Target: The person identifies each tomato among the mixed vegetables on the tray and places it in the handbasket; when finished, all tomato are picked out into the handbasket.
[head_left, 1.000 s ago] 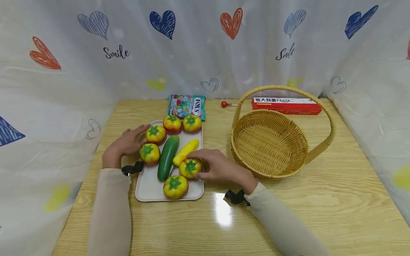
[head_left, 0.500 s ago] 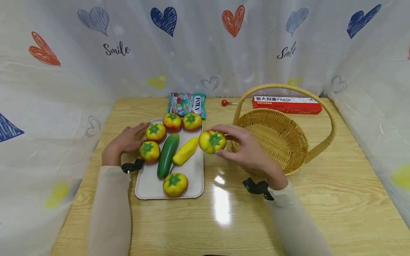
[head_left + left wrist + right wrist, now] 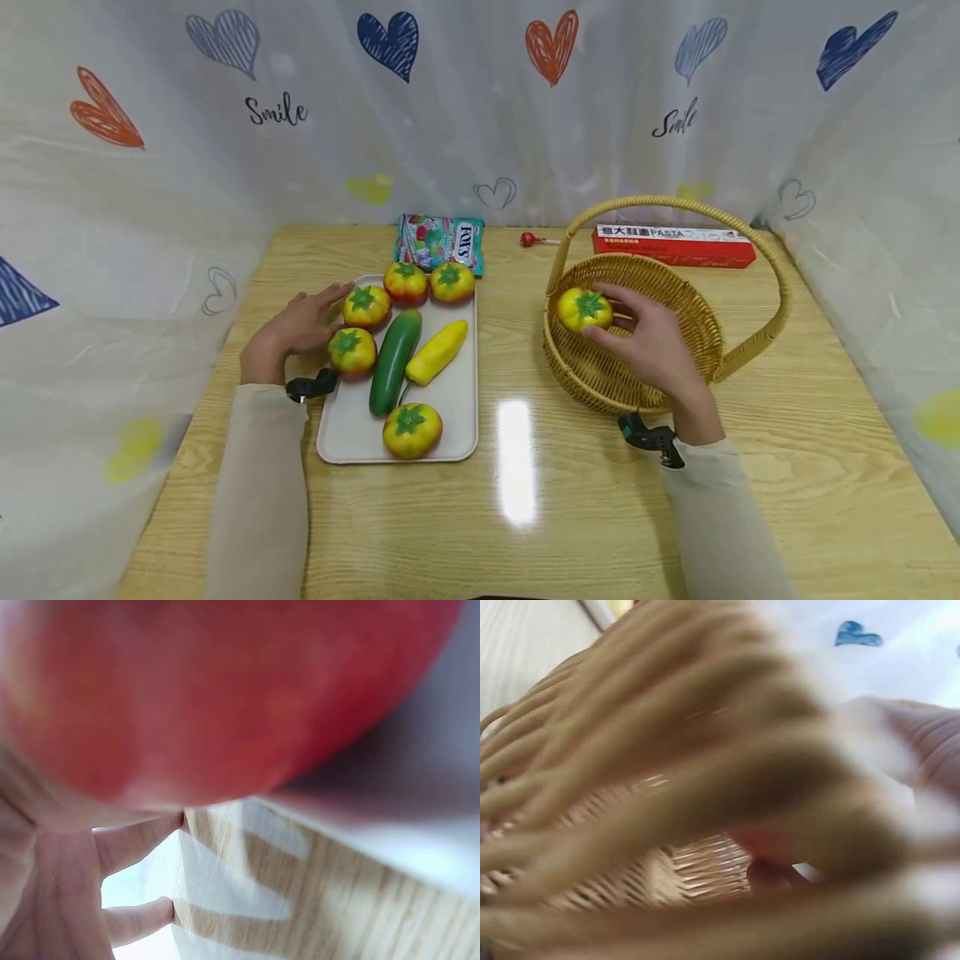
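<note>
Left hand [image 3: 296,327]: fingers extended, grasping nothing, at the left edge of the tray [image 3: 348,442].
Tray: five yellow-and-red tomatoes [image 3: 412,433], with a green cucumber [image 3: 394,363] and a yellow pepper [image 3: 437,353] between them.
Candy bag [image 3: 438,242]: just behind the tray.
Held tomato [image 3: 579,312]: over the left part of the wicker basket [image 3: 686,300]; whether it touches the basket cannot be told.
Right hand [image 3: 648,337]: thumb and fingers grip that tomato.
Pasta box [image 3: 675,248]: behind the basket.
</note>
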Demonstrator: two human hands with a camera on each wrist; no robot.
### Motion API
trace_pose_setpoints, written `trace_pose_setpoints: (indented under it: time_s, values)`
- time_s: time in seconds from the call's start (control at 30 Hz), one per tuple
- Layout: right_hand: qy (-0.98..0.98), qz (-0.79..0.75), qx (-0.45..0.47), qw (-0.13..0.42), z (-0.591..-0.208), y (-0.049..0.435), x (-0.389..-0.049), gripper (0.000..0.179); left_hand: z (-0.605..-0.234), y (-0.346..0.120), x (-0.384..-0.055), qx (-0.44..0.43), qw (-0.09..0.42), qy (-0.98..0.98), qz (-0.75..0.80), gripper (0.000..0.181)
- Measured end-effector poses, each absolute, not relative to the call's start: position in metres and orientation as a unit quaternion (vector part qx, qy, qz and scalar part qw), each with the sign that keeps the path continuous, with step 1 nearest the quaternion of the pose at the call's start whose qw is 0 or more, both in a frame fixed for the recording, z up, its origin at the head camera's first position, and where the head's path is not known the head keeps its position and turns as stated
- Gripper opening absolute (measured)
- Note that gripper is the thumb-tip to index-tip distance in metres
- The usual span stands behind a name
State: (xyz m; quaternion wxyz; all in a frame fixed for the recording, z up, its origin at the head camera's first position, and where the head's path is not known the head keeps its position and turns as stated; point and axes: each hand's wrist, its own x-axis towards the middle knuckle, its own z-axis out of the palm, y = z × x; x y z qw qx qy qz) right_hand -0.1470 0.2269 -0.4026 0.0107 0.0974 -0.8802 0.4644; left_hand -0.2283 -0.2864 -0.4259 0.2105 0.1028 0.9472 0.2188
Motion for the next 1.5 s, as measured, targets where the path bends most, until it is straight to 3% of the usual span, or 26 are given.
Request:
trace_pose_setpoints:
  time_s: [0.43,0.67,0.83,1.1,1.5]
  values:
    - [-0.922,0.373,0.095,-0.049,-0.419,0.227,-0.155,0.072,-0.429,-0.286,-0.229,0.111,0.207,0.949,0.212,0.072]
    - [-0.922,0.372,0.112,0.006,-0.397,0.224,-0.141,0.072,-0.427,-0.286,-0.228,0.107,0.209,0.949,0.211,0.072]
    - [-0.882,0.413,0.224,0.042,-0.384,0.205,-0.134,0.071,-0.424,-0.288,-0.230,0.110,0.207,0.949,0.209,0.071]
    - [-0.803,0.471,0.361,-0.051,-0.389,0.154,-0.131,0.069,-0.424,-0.289,-0.230,0.104,0.209,0.949,0.214,0.072]
    - [-0.750,0.510,0.393,-0.152,-0.426,0.083,-0.129,0.060,-0.427,-0.287,-0.231,0.090,0.218,0.946,0.224,0.075]
